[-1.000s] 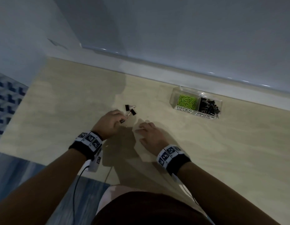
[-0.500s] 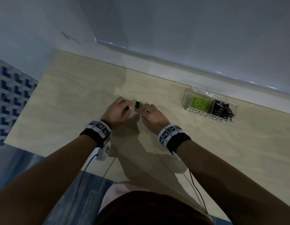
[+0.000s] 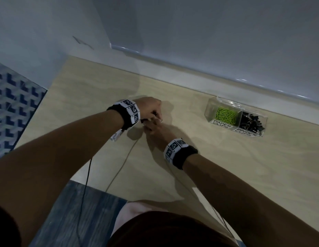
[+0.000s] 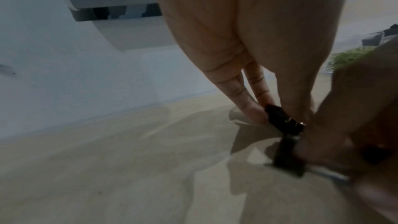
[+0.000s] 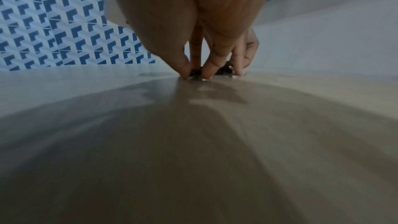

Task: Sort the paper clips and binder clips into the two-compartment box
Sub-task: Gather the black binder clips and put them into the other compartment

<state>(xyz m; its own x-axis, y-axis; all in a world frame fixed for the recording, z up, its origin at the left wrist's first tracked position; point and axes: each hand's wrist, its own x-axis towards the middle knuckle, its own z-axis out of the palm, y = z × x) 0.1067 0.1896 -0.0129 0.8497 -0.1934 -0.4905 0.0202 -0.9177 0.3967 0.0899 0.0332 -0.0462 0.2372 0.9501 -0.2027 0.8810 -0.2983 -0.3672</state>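
Observation:
Both hands meet over the last loose black binder clips on the pale wooden table (image 3: 190, 157). In the left wrist view my left hand (image 4: 277, 117) pinches one binder clip (image 4: 282, 118) between thumb and fingertips just above the table. A second binder clip (image 4: 288, 157) lies beneath it against my right hand. My right hand (image 5: 194, 74) pinches a dark binder clip (image 5: 196, 72) at the table surface. In the head view the left hand (image 3: 154, 116) and the right hand (image 3: 148, 124) hide the clips.
The clear two-compartment box (image 3: 211, 104) stands to the right by the wall, with green paper clips (image 3: 225, 114) in its left half and black binder clips (image 3: 250, 122) in its right. Wrist cables (image 3: 119, 168) trail over the table's near edge. A blue patterned floor (image 3: 14, 107) lies at left.
The right hand moved from resting on the table over to the clips. The left hand came over them, and both now pinch clips with fingertips touching.

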